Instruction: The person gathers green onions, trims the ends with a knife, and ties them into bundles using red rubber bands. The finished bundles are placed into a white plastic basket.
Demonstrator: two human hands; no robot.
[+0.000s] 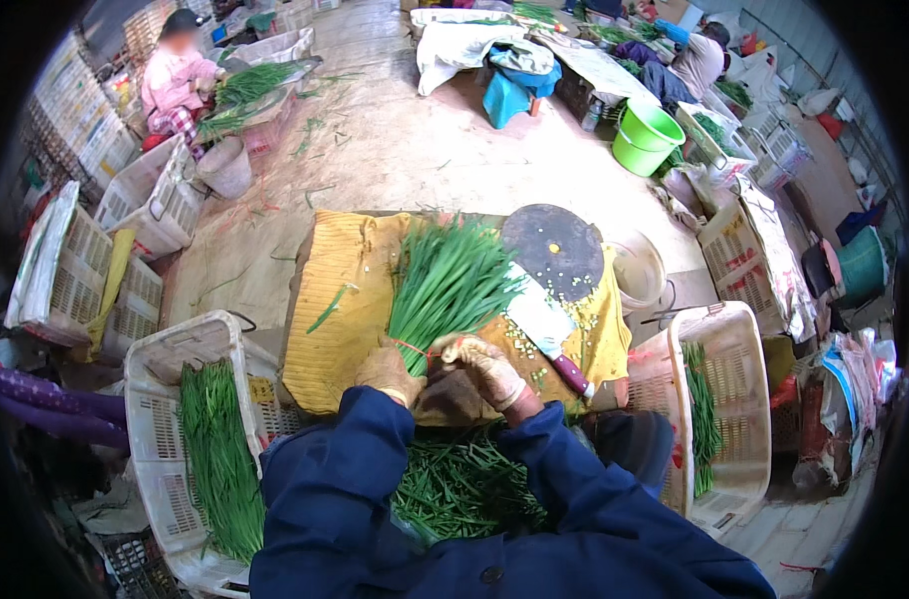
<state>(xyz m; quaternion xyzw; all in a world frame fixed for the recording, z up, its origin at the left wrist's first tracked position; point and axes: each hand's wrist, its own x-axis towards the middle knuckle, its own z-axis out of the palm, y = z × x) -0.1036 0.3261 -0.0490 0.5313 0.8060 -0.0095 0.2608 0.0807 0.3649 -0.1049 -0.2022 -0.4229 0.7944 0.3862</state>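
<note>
A thick bundle of green garlic chives lies on a yellow ribbed cloth over a low work surface. My left hand, in a soiled glove, grips the bundle at its near end. Around the stalks runs a thin red tie. Its end is at the fingers of my gloved right hand, which are pinched together. To the right rests a cleaver with a broad pale blade and a dark red handle. Beyond it sits a round dark board, scattered with small cut bits.
White plastic crates with chives stand at my left and right. Loose greens fill the space below my forearms. A pale bucket stands beside the cloth, a green bucket farther off. Another person sits at the far left.
</note>
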